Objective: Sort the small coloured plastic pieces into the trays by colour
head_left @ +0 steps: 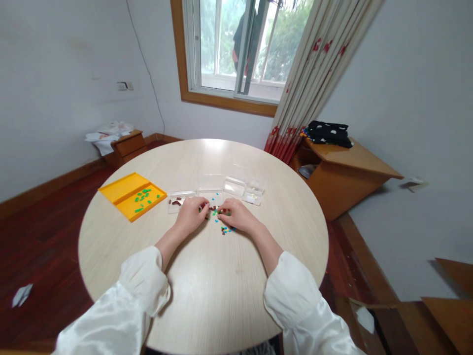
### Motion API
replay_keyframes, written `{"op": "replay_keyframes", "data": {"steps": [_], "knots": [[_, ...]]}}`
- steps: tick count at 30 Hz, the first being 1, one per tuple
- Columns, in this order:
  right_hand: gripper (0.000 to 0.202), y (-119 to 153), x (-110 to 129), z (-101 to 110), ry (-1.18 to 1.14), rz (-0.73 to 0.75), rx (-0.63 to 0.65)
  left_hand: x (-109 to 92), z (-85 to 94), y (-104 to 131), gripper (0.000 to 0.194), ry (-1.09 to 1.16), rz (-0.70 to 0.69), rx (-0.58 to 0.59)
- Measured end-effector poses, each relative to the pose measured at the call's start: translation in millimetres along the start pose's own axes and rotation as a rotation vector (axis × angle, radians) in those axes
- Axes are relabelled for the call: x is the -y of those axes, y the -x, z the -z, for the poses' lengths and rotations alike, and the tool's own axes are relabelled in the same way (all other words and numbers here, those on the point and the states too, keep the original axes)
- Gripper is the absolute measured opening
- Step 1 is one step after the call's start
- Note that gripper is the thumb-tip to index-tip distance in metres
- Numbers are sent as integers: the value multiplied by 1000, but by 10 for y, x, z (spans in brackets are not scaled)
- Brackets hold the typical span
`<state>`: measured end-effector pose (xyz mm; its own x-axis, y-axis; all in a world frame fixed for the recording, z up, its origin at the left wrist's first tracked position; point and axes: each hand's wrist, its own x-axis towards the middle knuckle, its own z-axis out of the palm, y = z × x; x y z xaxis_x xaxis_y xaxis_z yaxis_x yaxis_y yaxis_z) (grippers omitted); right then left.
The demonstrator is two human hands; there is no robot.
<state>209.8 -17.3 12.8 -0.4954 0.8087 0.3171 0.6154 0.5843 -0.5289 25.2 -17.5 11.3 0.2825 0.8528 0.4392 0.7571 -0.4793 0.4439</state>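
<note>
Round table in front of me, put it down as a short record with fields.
surface: pale round table
left hand: fingers at the small mixed pieces; grip unclear
right hand: fingers at the same pieces; grip unclear
piece colours: green, blue, brown, some yellow
yellow case: open, left of the hands, green pieces in its nearer half
clear boxes: beyond the hands; leftmost holds brown pieces

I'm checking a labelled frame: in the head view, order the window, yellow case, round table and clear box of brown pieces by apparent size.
1. Round table
2. Window
3. Yellow case
4. Clear box of brown pieces
</note>
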Motion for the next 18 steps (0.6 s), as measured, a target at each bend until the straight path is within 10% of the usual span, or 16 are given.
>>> {"op": "replay_keyframes", "data": {"steps": [9, 18], "knots": [[7, -13, 58, -31, 75, -25, 36, 24, 170, -31, 29, 66, 64, -50], [10, -20, 50, -25, -78, -81, -129, 45, 296, -15, 26, 48, -2, 258]]}}
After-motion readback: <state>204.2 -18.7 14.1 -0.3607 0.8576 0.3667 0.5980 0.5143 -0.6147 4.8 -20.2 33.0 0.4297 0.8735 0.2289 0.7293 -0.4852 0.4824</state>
